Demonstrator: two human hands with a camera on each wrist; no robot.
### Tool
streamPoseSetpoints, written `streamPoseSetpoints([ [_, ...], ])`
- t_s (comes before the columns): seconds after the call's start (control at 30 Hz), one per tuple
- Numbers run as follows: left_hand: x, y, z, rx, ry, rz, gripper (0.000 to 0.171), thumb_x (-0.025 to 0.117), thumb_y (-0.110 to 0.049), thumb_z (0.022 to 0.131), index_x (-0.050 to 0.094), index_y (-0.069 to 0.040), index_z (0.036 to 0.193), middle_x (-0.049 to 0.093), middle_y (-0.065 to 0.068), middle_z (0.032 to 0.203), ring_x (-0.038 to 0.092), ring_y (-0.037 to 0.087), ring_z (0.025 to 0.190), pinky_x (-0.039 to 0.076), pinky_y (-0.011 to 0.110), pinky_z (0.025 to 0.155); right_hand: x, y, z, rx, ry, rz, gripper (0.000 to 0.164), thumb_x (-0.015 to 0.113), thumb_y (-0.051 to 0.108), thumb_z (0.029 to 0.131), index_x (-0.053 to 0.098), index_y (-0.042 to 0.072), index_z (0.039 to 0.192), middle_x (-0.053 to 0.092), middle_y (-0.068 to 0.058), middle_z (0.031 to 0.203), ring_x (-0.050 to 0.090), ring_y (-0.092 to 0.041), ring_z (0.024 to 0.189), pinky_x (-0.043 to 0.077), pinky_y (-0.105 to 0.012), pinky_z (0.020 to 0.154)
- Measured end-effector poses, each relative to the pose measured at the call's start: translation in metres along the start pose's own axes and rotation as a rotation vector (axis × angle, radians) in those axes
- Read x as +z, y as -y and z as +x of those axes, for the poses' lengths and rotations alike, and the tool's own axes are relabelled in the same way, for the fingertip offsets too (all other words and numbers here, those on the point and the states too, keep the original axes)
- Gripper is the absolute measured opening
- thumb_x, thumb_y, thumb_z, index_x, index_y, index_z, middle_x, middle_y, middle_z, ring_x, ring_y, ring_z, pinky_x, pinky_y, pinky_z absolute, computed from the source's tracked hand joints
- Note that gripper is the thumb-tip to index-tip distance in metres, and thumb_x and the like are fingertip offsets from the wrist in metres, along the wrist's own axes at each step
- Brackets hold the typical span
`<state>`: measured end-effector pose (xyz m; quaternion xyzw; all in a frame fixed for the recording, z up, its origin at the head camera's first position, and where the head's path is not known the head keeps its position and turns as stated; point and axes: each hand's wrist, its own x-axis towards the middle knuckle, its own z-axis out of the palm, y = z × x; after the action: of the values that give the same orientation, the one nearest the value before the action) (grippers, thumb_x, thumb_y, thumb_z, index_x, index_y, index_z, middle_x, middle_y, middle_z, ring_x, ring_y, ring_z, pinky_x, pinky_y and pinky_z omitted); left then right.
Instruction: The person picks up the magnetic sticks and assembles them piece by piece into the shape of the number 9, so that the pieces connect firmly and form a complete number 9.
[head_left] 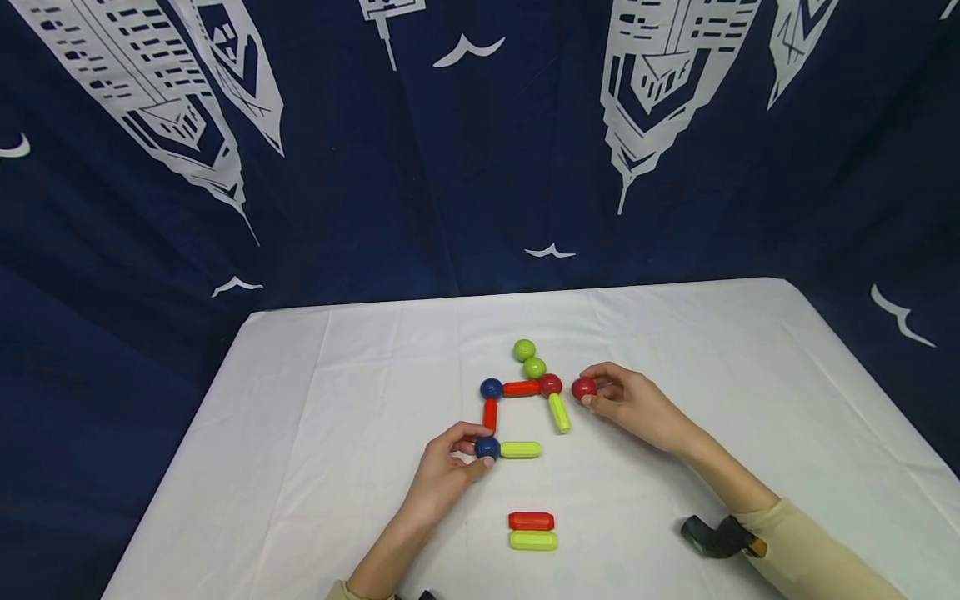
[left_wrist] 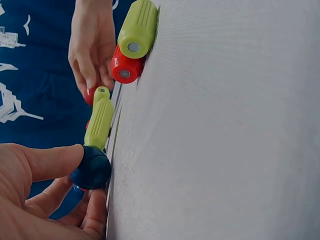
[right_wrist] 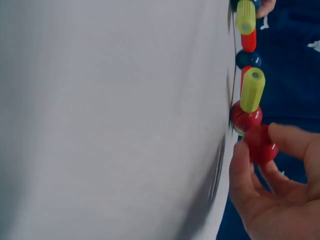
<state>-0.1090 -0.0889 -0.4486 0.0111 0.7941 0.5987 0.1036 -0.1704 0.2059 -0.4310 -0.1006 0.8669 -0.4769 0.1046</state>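
Beige sleeve [head_left: 821, 554] nearest — its right hand [head_left: 637, 407] pinches a red ball [head_left: 582, 388]; the left hand [head_left: 446, 471] pinches a blue ball [head_left: 487, 448] touching a yellow-green rod [head_left: 521, 450].

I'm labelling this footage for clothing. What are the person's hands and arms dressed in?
The left hand and right hand are ungloved. The right sleeve is plain beige, with a black gadget and a small orange-brown patch at its cuff. Only a beige edge of the left sleeve shows, with a dark piece nearby.
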Motion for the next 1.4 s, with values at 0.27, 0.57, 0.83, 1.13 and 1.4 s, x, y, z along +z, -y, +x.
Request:
streamPoseSetpoints([
  [0.27, 0.0, -0.002, -0.002, 0.017, 0.003, -0.004, 0.032, 0.073, 0.002, 0.084, 0.067, -0.008, 0.114, 0.06, 0.005, 0.096, 0.051, 0.021, 0.09, 0.042, 0.022, 0.064, 0.005, 0.003, -0.03, -0.017, 0.081, 0.069, 0.034, 0.075, 0.013, 0.086, 0.06, 0.008, 0.116, 0.068, -0.005, 0.097, 0.065, -0.022, 0.085, 0.054, -0.027, 0.074],
  [0.57, 0.0, 0.0, -0.001, 0.037, -0.009, -0.011, 0.033, 0.073, 0.002, 0.084, 0.067, -0.008, 0.115, 0.062, 0.004, 0.097, 0.052, 0.023, 0.093, 0.039, 0.022, 0.065, 0.021, 0.011, -0.042, -0.069, 0.199, 0.047, 0.033, 0.078, 0.023, 0.085, 0.064, 0.015, 0.114, 0.069, 0.001, 0.089, 0.065, -0.02, 0.078, 0.052, -0.026, 0.07],
  [0.83, -0.001, -0.004, -0.003, 0.046, -0.012, -0.007, 0.031, 0.074, 0.002, 0.083, 0.068, -0.007, 0.113, 0.062, 0.005, 0.095, 0.052, 0.022, 0.092, 0.04, 0.022, 0.066, 0.036, 0.017, -0.036, -0.128, 0.198, -0.012, 0.031, 0.079, 0.024, 0.085, 0.066, 0.02, 0.113, 0.068, 0.006, 0.094, 0.065, -0.015, 0.078, 0.053, -0.026, 0.069],
  [1.13, 0.0, -0.004, -0.004, 0.063, -0.012, 0.003, 0.031, 0.074, 0.001, 0.083, 0.068, -0.008, 0.113, 0.063, 0.004, 0.097, 0.052, 0.022, 0.093, 0.04, 0.023, 0.068, 0.04, 0.021, -0.037, -0.138, 0.151, -0.088, 0.03, 0.08, 0.02, 0.084, 0.067, 0.022, 0.112, 0.065, 0.008, 0.094, 0.062, -0.014, 0.075, 0.052, -0.026, 0.067],
  [1.4, 0.001, -0.003, -0.004, 0.066, -0.008, -0.004, 0.032, 0.074, 0.001, 0.083, 0.068, -0.008, 0.114, 0.063, 0.004, 0.098, 0.053, 0.023, 0.094, 0.041, 0.023, 0.067, 0.027, 0.021, -0.028, -0.215, 0.114, -0.17, 0.025, 0.062, 0.006, 0.096, 0.066, 0.014, 0.12, 0.062, 0.001, 0.1, 0.057, -0.015, 0.079, 0.051, -0.026, 0.068],
])
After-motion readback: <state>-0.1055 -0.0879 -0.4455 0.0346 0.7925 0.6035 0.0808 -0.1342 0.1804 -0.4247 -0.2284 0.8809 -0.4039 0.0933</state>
